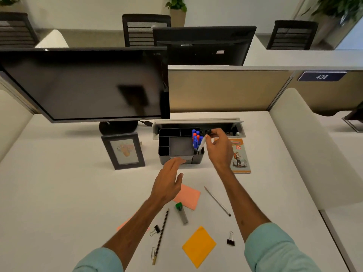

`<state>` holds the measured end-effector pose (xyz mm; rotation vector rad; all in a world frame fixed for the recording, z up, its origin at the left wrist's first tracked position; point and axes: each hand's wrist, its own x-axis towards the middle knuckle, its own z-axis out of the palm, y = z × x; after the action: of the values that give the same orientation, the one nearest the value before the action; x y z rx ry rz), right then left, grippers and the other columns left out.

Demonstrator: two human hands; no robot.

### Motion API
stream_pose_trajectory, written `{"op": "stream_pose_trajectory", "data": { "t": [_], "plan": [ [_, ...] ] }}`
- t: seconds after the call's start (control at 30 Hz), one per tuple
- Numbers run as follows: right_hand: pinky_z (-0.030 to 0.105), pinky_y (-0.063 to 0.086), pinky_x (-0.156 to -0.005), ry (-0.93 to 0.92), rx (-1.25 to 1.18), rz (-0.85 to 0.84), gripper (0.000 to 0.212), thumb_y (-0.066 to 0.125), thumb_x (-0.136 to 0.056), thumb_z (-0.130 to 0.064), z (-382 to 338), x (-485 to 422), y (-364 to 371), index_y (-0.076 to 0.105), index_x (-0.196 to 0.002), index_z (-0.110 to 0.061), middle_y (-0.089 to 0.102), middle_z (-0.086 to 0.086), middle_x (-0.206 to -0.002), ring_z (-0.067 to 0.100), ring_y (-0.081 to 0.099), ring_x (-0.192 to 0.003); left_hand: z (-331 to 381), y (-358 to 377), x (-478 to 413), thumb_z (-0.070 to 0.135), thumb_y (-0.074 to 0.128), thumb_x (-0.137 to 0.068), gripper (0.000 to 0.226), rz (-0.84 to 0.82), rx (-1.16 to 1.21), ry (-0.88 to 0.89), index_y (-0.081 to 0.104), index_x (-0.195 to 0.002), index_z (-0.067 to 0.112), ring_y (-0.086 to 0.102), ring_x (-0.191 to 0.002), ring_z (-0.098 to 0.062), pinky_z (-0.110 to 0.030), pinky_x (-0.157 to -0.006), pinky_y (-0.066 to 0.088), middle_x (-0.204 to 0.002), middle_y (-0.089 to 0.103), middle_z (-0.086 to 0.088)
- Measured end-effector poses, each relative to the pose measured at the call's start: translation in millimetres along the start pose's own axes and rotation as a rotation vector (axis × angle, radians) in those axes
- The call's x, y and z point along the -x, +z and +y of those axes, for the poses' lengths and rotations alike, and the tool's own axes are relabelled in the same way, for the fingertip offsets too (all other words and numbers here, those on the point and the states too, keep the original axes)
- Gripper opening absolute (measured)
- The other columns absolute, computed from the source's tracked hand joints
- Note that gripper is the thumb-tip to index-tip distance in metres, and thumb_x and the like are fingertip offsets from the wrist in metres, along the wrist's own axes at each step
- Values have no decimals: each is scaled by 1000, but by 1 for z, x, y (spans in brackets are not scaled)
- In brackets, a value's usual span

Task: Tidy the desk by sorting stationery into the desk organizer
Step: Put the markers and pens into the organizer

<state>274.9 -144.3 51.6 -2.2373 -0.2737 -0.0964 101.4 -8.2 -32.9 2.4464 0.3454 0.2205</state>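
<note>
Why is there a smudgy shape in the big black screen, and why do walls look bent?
Head view: the dark screen mirrors a blurry reflection; the wide lens bends the divider edges; the right hand and its pen look soft.

The black desk organizer (180,148) stands at the far middle of the surface. Blue and red capped pens (196,138) stand upright in its right compartment, and a white pen (202,144) tilts into the same one. Nearer lie a pink sticky note (188,196), a silver pencil (217,201), a green-capped lead case (181,213), a dark pencil (161,236), two black binder clips (157,229) (230,240), a paper clip (153,253) touching the dark pencil's near end, and an orange sticky note (199,246).
</note>
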Motion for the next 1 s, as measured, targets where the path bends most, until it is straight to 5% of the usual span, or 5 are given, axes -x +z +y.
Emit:
{"op": "stream_pose_trajectory", "data": {
  "t": [0.13,0.37,0.77,1.0],
  "plan": [
    [26,50,-63,26,45,-52,16,70,-97,-37,12,6,18,64,-109,-28,73,-12,-102,14,70,-80,-5,4,-1,29,54,-105,55,-16,-19,-13,37,-157,23,33,-150,-16,-38,-122,35,-163,38,3],
    [15,33,-58,91,93,-115,21,71,-97,-35,25,10,28,69,-113,-22,75,-6,-105,13,67,-88,-8,3,-1,28,54,-105,55,-39,-22,-23,37,-157,26,32,-150,-15,-40,-122,36,-163,36,5],
    [18,40,-60,38,106,-118,20,70,-98,-33,17,-1,19,67,-115,-24,73,-5,-109,11,64,-84,-5,-4,3,24,56,-104,53,-34,-7,-21,40,-154,31,34,-149,-15,-38,-120,35,-163,36,5],
    [9,32,-59,12,150,-157,18,71,-98,-32,21,2,24,70,-111,-19,75,-3,-104,7,60,-81,-12,-7,8,22,56,-103,52,-35,-3,-36,42,-153,30,36,-147,-16,-40,-119,38,-162,37,4]
  ]
}}
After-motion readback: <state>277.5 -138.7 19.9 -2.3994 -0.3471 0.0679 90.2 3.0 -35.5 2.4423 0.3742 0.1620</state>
